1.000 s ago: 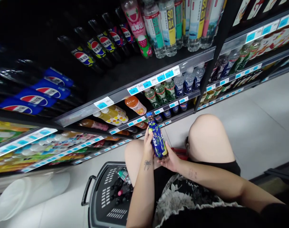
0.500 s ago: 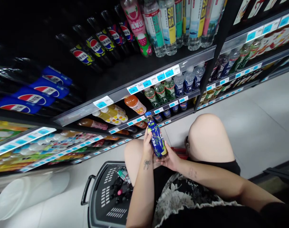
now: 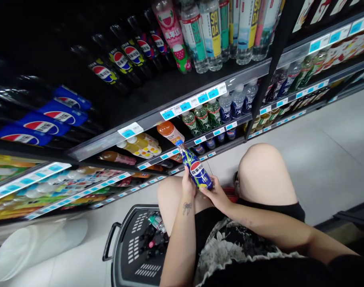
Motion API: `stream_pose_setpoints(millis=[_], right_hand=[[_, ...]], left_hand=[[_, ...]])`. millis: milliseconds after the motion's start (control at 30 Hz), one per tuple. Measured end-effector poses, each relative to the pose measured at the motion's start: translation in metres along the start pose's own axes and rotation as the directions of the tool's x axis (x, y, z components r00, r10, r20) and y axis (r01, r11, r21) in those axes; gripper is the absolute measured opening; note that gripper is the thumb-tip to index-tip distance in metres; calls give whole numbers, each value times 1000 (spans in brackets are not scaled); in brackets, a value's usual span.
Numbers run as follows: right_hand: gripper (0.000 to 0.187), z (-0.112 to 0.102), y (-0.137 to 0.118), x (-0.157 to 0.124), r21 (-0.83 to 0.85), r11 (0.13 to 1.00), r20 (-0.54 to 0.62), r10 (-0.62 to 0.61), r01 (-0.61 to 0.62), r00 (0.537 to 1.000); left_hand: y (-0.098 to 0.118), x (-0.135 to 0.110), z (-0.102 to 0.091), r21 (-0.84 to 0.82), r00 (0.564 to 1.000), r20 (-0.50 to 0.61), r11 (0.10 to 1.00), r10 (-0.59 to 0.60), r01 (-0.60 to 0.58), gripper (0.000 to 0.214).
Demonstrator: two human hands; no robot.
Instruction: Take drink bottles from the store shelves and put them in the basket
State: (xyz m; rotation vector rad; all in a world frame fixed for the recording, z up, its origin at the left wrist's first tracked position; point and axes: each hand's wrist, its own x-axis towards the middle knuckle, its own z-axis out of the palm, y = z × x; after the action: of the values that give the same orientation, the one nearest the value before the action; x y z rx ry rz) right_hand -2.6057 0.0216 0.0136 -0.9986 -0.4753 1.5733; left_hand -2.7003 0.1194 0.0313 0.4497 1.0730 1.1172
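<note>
Between my two hands is a blue Pepsi bottle with a blue cap, tilted so its cap points up and left toward the shelves. Its round red, white and blue logo faces me. My left hand is closed round the bottle's left side, with part of the fingers hidden behind it. My right hand grips the lower end near the base, thumb on the near side. Just past the cap, an orange drink bottle stands on a lower shelf.
A grey shopping basket holding several bottles stands on the floor to my left. Farther left is a whitish translucent bin. Shelves with a price-tag edge run ahead, carrying cola bottles and soda water bottles.
The Pepsi bottle has been turned about its length, so the round logo now faces me instead of the side lettering. Its cap has swung slightly left, and my right hand has risen a little.
</note>
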Motion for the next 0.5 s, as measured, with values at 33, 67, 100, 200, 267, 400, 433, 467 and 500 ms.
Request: stream_pose_setpoints(millis=[33, 67, 100, 200, 267, 400, 433, 467, 500], right_hand=[[64, -1, 1, 0, -79, 995, -21, -60, 58, 998], [65, -3, 1, 0, -154, 982, -39, -115, 108, 993], [67, -4, 1, -1, -225, 964, -53, -158, 143, 986], [72, -5, -2, -5, -407, 900, -78, -202, 153, 976], [72, -4, -4, -7, -481, 866, -88, -204, 138, 975], [71, -4, -7, -6, -536, 830, -74, -229, 155, 971], [70, -4, -7, -5, -544, 823, -66, -235, 162, 970], [70, -4, -8, -5, -556, 815, -59, -237, 166, 970], [70, -5, -9, -4, -576, 801, -49, -233, 163, 971]], left_hand=[[-1, -1, -1, -6, 999, 27, 1000, -19, 19, 53], [-1, -2, -1, -15, 998, 55, 1000, -26, 27, 56], [-1, -3, -1, -28, 996, 83, 999, -26, 29, 57], [-1, -8, 1, -64, 989, 148, 998, -11, 21, 57], [-2, -11, 4, -73, 990, 141, 997, 13, -3, 56], [-3, -14, 9, -77, 995, 61, 995, 76, -71, 58], [-3, -14, 9, -77, 996, 43, 994, 79, -76, 58], [-3, -14, 9, -80, 996, 24, 994, 80, -78, 58], [-4, -14, 10, -86, 997, 6, 993, 81, -80, 57]])
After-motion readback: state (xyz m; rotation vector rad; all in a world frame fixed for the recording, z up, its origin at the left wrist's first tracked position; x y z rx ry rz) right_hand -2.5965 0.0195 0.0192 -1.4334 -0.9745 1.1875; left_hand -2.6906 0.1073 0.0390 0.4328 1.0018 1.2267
